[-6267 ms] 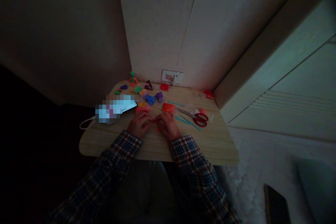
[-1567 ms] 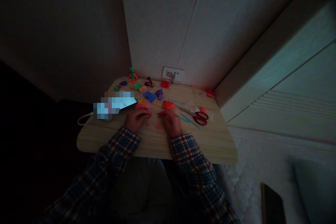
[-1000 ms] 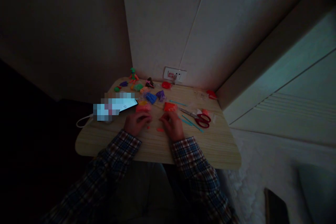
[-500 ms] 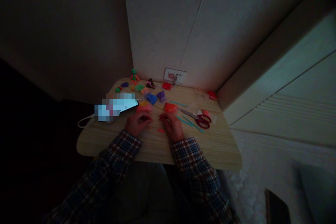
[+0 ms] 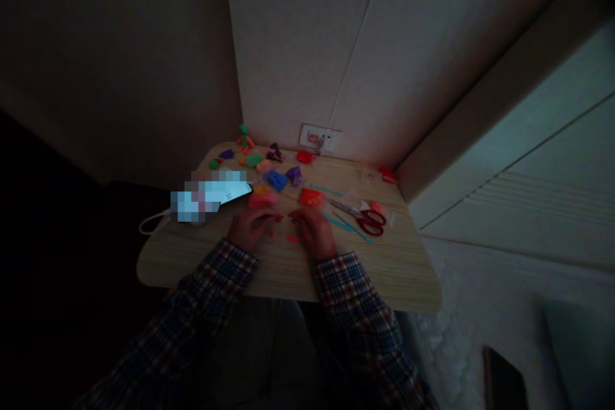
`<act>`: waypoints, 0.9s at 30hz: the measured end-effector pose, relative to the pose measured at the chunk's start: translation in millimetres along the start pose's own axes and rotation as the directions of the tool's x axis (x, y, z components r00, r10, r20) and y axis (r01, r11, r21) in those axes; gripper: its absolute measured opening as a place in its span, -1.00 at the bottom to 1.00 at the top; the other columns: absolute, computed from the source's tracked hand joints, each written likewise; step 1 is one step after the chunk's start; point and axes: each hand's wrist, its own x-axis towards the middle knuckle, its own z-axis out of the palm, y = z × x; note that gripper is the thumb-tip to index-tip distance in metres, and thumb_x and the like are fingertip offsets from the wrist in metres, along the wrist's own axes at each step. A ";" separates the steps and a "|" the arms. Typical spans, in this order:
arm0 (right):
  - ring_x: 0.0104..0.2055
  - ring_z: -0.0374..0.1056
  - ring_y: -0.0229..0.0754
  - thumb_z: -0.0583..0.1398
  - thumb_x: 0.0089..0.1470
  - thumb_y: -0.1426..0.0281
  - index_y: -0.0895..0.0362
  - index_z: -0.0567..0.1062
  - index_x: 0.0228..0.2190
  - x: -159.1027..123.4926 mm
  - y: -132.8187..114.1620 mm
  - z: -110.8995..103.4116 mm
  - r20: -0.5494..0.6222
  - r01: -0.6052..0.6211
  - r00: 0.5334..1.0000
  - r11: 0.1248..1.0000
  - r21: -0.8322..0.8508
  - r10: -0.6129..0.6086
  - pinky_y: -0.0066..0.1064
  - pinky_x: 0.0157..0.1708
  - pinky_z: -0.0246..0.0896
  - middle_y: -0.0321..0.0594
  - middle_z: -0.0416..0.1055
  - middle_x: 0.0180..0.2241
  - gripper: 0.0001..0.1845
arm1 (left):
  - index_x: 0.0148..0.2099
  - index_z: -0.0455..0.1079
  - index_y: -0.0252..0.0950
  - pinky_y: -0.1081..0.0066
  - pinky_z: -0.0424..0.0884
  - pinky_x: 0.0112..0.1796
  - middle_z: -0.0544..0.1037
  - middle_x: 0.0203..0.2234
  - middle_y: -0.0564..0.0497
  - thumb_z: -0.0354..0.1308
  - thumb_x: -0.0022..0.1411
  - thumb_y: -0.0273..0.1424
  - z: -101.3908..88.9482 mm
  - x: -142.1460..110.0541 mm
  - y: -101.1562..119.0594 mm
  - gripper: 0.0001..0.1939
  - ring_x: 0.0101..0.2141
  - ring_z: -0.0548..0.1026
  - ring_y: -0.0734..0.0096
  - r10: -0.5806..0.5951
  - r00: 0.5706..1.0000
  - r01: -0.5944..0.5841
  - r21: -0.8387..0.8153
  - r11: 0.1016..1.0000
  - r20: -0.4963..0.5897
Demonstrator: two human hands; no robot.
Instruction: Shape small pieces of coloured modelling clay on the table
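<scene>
My left hand (image 5: pixel 250 229) is over the middle of the small wooden table (image 5: pixel 221 278), its thumb and fingertips pinched together. Facing it across a narrow gap, my right hand (image 5: pixel 314 234) also pinches at the fingertips. Whatever either pinch holds is too small and dark to make out. On the tabletop below them lie a flat orange strip (image 5: pixel 293 239), close to my right fingers, and a tiny orange bit (image 5: pixel 272 234) by my left hand. A bag of orange clay-like material (image 5: pixel 312 197) sits just beyond my right hand, and a pinkish packet (image 5: pixel 261 199) behind my left.
Red-handled scissors (image 5: pixel 371 221) and thin teal tools (image 5: pixel 354 228) lie to the right. At left rests a lit phone (image 5: pixel 236 193) with a white cable (image 5: pixel 151 223). Blue (image 5: pixel 277 180) and purple packets (image 5: pixel 295 175) and a green-and-orange figure (image 5: pixel 244 139) stand farther back, near a wall socket (image 5: pixel 320 137).
My left fingertips have stretched slightly to the right, and my right fingertips have shifted slightly left, so the gap is narrower. The things on the table look unmoved.
</scene>
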 end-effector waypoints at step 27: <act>-0.09 0.21 -0.12 0.18 0.13 0.42 0.06 0.54 -0.36 -1.2 -16.5 -1.2 0.162 -0.046 0.983 0.971 -0.235 0.086 -0.21 -0.09 -0.16 -0.22 0.41 -0.26 -0.89 | -0.34 0.48 -0.30 0.37 0.47 -0.23 0.56 -0.36 -0.06 0.11 0.16 -0.46 3.3 -3.7 -1.2 -0.89 -0.30 0.53 0.30 0.080 0.996 -0.084 0.185 0.979 0.030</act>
